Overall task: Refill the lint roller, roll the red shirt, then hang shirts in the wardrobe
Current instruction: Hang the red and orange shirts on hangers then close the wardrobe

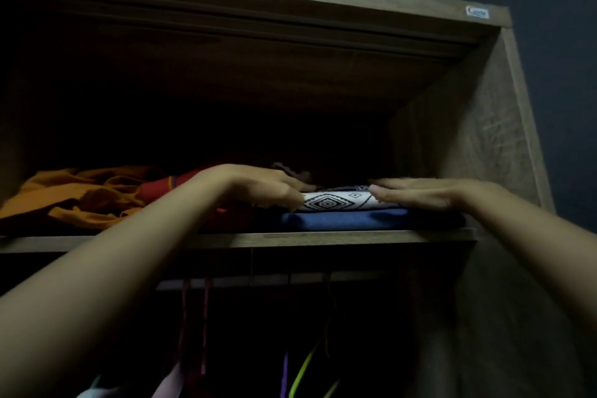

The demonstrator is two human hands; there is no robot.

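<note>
White, black-patterned folded cloth [336, 201] is lying on a blue fold [349, 219] near the shelf [323, 238]'s right front edge, left hand [258, 186] and right hand [420, 195] pressing flat and open, gripping nothing, suggesting wardrobe [478, 139] stowing is nearing its end.

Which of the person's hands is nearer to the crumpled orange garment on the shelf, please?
Left. The left hand sits just right of the orange garment; the right hand lies farther right.

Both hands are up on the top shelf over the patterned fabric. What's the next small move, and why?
Probably close both hands on the patterned fabric: the left hand and right hand lie flat at its two ends, gripping nothing, and it tops the blue fabric.
</note>
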